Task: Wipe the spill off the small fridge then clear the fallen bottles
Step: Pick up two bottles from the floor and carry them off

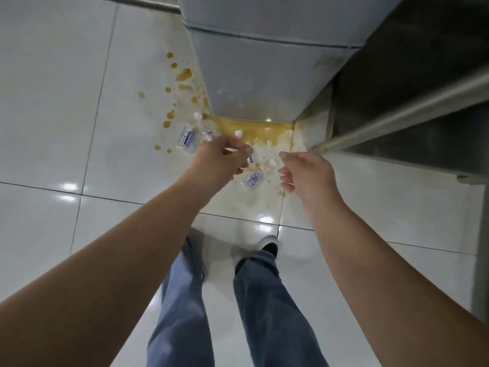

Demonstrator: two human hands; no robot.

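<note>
The small grey fridge (264,75) stands at the top centre, seen from above. A yellow-brown spill (254,125) pools on the floor along its base, with splashes (182,75) trailing to the left. Several clear plastic bottles with white caps lie in the spill: one with a blue label (188,137) at the left, another (254,178) between my hands. My left hand (225,157) hovers over the bottles with fingers curled, nothing plainly in it. My right hand (304,170) hangs beside it, fingers loosely curled and empty. No cloth is in view.
A stainless steel counter with a metal rail (397,115) stands tight against the fridge's right side. The floor is glossy white tile (53,128). My legs in blue jeans (259,300) and my shoes (270,245) stand just short of the spill.
</note>
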